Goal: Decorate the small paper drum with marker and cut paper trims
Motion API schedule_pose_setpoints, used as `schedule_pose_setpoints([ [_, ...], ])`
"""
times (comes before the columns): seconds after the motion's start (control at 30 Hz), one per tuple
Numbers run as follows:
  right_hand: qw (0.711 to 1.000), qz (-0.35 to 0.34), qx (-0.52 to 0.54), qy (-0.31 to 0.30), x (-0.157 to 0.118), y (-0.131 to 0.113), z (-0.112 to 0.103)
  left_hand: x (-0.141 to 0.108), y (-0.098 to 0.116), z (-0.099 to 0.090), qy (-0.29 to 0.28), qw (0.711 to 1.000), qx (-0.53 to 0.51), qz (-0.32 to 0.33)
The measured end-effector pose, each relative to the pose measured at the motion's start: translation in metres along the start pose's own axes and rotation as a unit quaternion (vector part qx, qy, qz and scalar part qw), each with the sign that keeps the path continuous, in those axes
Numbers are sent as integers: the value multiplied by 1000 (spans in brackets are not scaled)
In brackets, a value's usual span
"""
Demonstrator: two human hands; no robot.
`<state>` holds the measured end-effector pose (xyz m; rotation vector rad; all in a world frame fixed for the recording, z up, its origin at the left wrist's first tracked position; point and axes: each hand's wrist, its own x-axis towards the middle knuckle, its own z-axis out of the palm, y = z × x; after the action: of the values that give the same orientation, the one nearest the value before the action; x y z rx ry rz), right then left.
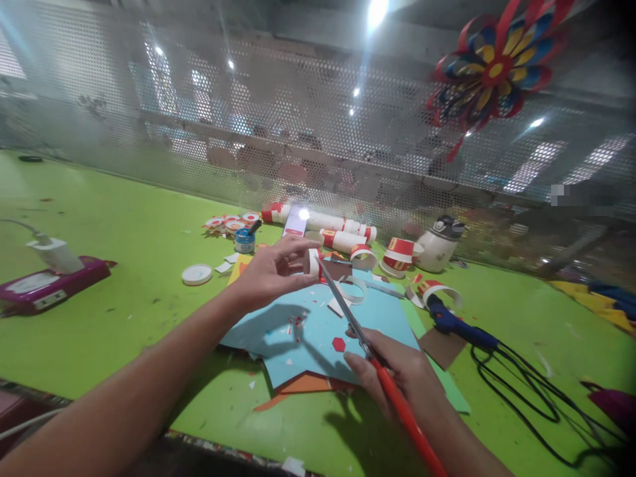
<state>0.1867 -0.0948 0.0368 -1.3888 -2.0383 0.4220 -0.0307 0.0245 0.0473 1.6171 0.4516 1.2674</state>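
Observation:
My left hand (275,268) pinches a small white and red paper cup piece (314,263) above the blue paper. In my right hand (397,364) is a pair of scissors with red handles (385,381), its long blades pointing up and left, their tips at the piece's right side. The blades look nearly closed. Light blue paper sheets (298,351) lie underneath, with a red hexagon (338,344) and small red and white scraps on them. Curled paper strips (354,291) lie just beyond the blades.
Behind stand a blue paint jar (245,240), a phone (296,220), stacked paper cups (348,224) and a white jug (440,245). A blue glue gun (460,324) with black cable lies right, a purple power strip (54,285) left, on the green table (124,344).

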Motion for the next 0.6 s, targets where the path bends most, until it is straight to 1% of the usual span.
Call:
schedule_pose_setpoints([
  [0.33, 1000, -10, 2, 12, -3, 2, 3, 0, -2, 2, 13, 1000, -18, -10],
  [0.47, 1000, -7, 8, 8, -3, 1, 4, 0, -2, 2, 11, 1000, -11, -15],
  [0.6, 1000, -4, -8, 1, -2, -1, 1, 0, -2, 2, 11, 1000, -8, -16],
])
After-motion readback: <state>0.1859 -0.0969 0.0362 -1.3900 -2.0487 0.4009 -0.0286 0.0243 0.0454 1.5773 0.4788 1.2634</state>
